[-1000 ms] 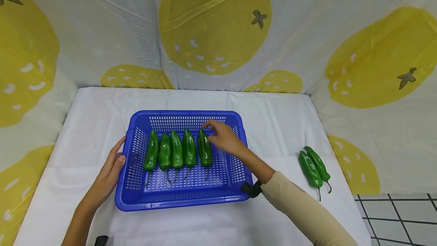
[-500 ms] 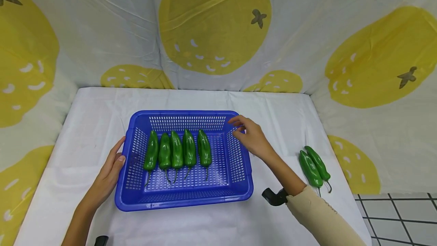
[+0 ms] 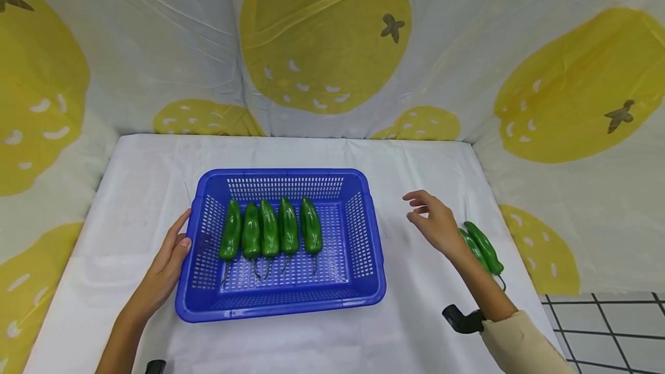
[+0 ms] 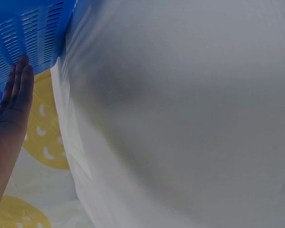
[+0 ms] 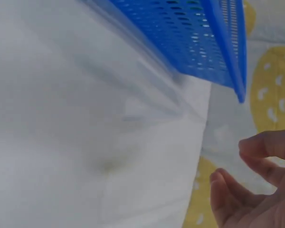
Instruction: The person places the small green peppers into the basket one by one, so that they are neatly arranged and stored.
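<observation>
Near the front edge of the white-covered bench (image 3: 415, 154), the left hand (image 3: 165, 261) lies flat and straight-fingered against the left wall of the blue basket (image 3: 363, 281), while the right hand (image 3: 435, 223) hovers above the cloth with fingers loosely spread, holding nothing. Five green peppers (image 3: 270, 229) lie side by side in the basket, stems toward the front edge, and two loose peppers (image 3: 485, 246) near the bench's right edge are partly hidden behind the right wrist. No brand, label or legible writing shows anywhere; both wrist views are blurred, showing only cloth, basket mesh and fingertips.

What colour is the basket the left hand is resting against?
Blue; the basket shows best in the head view, with the left hand at its side.
</observation>
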`<action>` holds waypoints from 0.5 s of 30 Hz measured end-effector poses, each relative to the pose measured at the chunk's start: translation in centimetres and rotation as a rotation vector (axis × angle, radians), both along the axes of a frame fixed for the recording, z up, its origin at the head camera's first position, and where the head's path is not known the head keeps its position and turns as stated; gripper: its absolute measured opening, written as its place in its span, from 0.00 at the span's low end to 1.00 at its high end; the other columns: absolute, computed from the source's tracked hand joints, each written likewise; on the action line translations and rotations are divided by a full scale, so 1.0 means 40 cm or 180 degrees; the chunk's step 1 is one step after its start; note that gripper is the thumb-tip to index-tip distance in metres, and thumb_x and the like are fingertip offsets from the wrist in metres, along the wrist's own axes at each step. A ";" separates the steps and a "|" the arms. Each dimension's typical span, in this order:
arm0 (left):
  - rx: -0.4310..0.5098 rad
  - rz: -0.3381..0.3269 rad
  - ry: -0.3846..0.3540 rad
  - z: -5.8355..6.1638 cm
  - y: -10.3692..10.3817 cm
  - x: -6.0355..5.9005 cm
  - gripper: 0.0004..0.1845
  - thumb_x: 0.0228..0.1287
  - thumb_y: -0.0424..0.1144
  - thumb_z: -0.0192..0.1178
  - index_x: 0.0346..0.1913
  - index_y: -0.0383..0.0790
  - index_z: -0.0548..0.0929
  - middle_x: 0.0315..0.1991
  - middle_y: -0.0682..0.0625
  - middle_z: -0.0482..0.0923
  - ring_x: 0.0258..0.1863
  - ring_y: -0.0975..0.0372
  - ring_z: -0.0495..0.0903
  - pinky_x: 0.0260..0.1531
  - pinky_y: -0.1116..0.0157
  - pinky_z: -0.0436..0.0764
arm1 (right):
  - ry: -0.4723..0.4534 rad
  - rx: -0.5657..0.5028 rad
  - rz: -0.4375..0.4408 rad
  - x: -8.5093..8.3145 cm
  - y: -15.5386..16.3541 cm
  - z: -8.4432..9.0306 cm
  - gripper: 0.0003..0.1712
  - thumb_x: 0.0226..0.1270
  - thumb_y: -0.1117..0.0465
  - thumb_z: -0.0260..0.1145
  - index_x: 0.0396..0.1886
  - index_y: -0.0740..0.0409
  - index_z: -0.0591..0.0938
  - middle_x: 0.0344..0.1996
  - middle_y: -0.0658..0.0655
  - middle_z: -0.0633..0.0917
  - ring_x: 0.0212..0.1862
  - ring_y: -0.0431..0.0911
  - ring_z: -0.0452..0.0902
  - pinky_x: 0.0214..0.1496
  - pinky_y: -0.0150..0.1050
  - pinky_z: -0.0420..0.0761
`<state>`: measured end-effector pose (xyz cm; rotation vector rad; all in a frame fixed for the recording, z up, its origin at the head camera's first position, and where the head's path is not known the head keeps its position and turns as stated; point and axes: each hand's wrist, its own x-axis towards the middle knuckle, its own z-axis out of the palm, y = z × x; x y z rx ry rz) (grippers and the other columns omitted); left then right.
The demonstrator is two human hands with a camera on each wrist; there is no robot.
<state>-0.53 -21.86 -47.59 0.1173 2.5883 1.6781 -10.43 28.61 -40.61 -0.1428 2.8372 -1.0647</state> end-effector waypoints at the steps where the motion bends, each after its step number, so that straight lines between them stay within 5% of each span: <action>1: 0.0011 -0.0003 0.0001 0.000 0.000 0.000 0.31 0.82 0.39 0.35 0.81 0.54 0.42 0.60 0.33 0.68 0.48 0.76 0.74 0.40 0.51 0.86 | 0.0004 0.0020 -0.0029 0.006 0.013 -0.007 0.19 0.67 0.69 0.61 0.57 0.61 0.78 0.51 0.67 0.81 0.52 0.61 0.78 0.49 0.58 0.79; 7: 0.0003 0.0015 0.0008 -0.001 0.001 0.001 0.31 0.82 0.40 0.35 0.81 0.54 0.42 0.60 0.34 0.68 0.49 0.73 0.74 0.40 0.48 0.86 | 0.0031 0.0272 -0.0207 0.040 0.089 -0.053 0.20 0.65 0.71 0.59 0.57 0.64 0.78 0.50 0.72 0.79 0.52 0.66 0.76 0.47 0.60 0.79; 11: -0.0023 0.0040 0.0003 -0.001 0.005 0.001 0.31 0.82 0.40 0.36 0.81 0.55 0.42 0.62 0.35 0.67 0.52 0.61 0.77 0.41 0.45 0.85 | 0.0101 0.0716 -0.0379 0.063 0.146 -0.081 0.22 0.62 0.71 0.59 0.57 0.63 0.78 0.52 0.77 0.76 0.43 0.66 0.75 0.34 0.54 0.77; 15: -0.0037 0.0051 -0.0002 -0.001 0.007 0.002 0.31 0.82 0.40 0.36 0.81 0.55 0.42 0.63 0.34 0.66 0.54 0.51 0.76 0.42 0.43 0.83 | 0.0075 0.1076 -0.0515 0.090 0.197 -0.104 0.23 0.63 0.70 0.60 0.59 0.61 0.78 0.55 0.80 0.71 0.44 0.74 0.72 0.30 0.60 0.73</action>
